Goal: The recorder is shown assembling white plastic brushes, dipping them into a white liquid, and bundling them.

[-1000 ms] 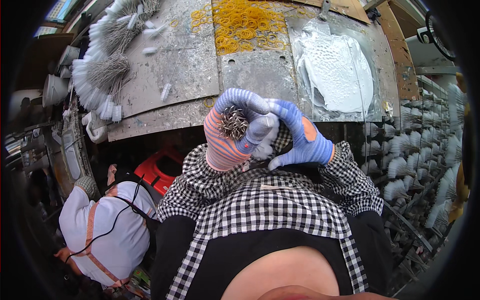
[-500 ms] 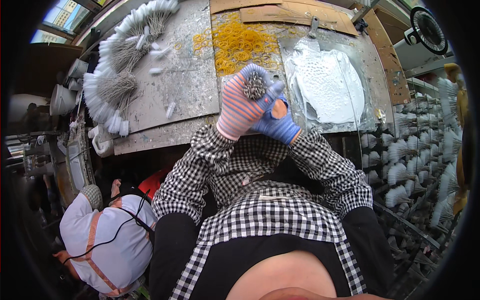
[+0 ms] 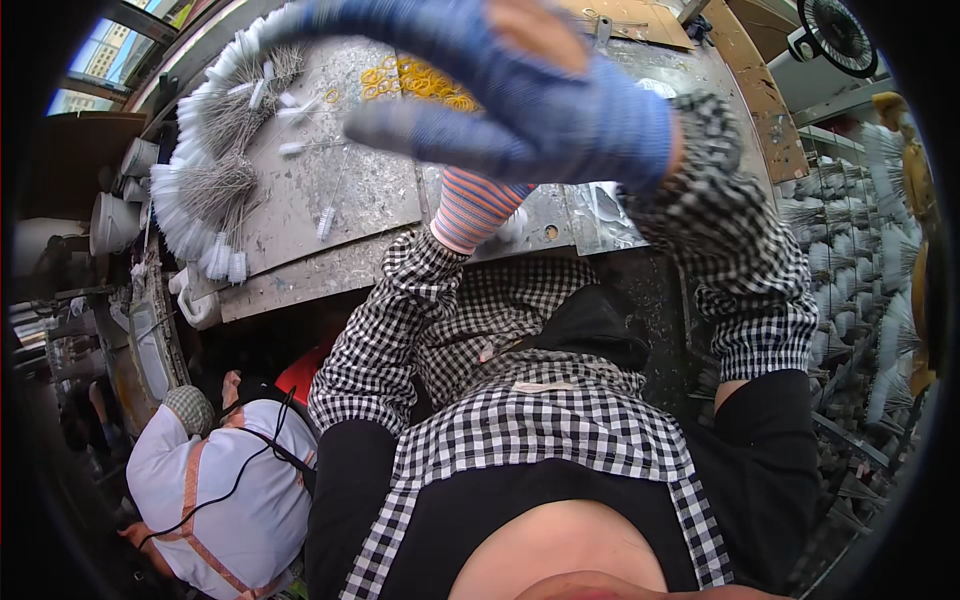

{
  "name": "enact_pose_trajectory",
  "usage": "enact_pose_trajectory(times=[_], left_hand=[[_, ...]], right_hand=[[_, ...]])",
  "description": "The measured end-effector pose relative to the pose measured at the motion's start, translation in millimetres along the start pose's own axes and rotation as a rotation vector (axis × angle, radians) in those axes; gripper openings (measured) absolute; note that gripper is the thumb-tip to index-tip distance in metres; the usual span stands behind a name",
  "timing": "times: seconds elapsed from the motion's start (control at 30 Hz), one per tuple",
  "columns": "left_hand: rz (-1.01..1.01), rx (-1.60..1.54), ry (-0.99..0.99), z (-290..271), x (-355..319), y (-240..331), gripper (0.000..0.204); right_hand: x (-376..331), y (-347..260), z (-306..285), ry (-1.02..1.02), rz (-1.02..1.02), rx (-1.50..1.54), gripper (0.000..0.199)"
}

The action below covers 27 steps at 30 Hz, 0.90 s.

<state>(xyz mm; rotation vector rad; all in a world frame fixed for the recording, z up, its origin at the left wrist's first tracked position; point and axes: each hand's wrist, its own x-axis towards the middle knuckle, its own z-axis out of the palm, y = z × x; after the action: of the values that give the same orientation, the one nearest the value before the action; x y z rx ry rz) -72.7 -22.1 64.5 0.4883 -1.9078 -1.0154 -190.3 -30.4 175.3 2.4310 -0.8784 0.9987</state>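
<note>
Hands raised over brush table

Table (image 3: pixel 300 215): grey metal sheet, scratched, spanning upper frame. Large fan of wire-stemmed brushes with white tips (image 3: pixel 205 195) along left edge; one loose brush (image 3: pixel 327 215) lying apart nearer centre. Yellow rubber bands (image 3: pixel 420 80) heaped at far middle. Right hand (image 3: pixel 520 95): blue glove, close to camera, blurred, fingers spread, nothing seen in grasp. Left hand (image 3: pixel 480 205): striped glove, mostly hidden behind right; grip cannot be told. White-capped person (image 3: pixel 215 490) crouched lower left.
</note>
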Motion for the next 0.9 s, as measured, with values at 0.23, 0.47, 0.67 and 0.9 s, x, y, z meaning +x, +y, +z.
enact_pose_trajectory(times=[0.23, 0.47, 0.67, 0.9], left_hand=[[0.295, 0.595, 0.128, -29.5, -11.8, -58.0, 0.037], [0.578, 1.204, 0.271, -29.7, -22.0, -105.7, 0.054], [0.658, 1.348, 0.147, -27.2, -39.9, -85.9, 0.065], [0.266, 0.932, 0.074, -48.3, -12.2, -55.4, 0.058]], right_hand=[[26.4, -26.4, 24.0, -0.409, -0.047, 0.517, 0.083], [40.8, -21.6, 36.7, -0.771, 0.128, 0.576, 0.078], [24.2, -19.2, 35.3, -0.233, 0.013, 0.674, 0.084], [1.0, 18.0, 27.7, 0.117, 0.142, 0.869, 0.127]])
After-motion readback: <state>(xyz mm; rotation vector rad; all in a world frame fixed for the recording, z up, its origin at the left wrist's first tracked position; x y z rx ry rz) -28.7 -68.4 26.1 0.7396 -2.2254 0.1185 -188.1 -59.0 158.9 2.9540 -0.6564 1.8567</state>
